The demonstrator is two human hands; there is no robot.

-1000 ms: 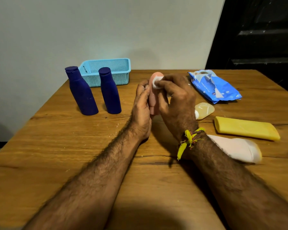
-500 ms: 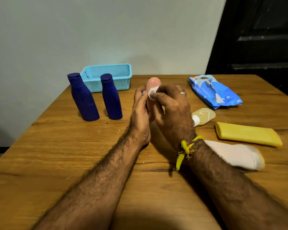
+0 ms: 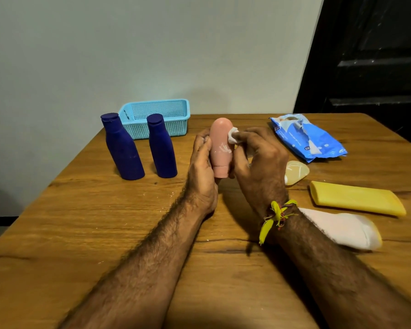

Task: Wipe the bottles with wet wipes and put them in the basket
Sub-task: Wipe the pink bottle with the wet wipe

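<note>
From the head view, the left hand (image 3: 201,172) grips a pink bottle (image 3: 221,148) held cap-down above the table (image 3: 105,222), while the right hand (image 3: 259,162) pinches a white wipe (image 3: 232,136) against its upper side. 2 blue bottles (image 3: 122,148) (image 3: 161,147) stand just before the basket (image 3: 157,117); a wipes pack (image 3: 306,138) lies right.

Warm, kinda dim indoor light is hitting the wooden table (image 3: 69,233) from above and in front, and the forearms are throwing soft shadows toward the camera. The wall (image 3: 105,55) is fading greyer toward the left, and the right background is going nearly black. Wide-angle bending is showing at the edges; the near forearms are looking slightly soft.
</note>
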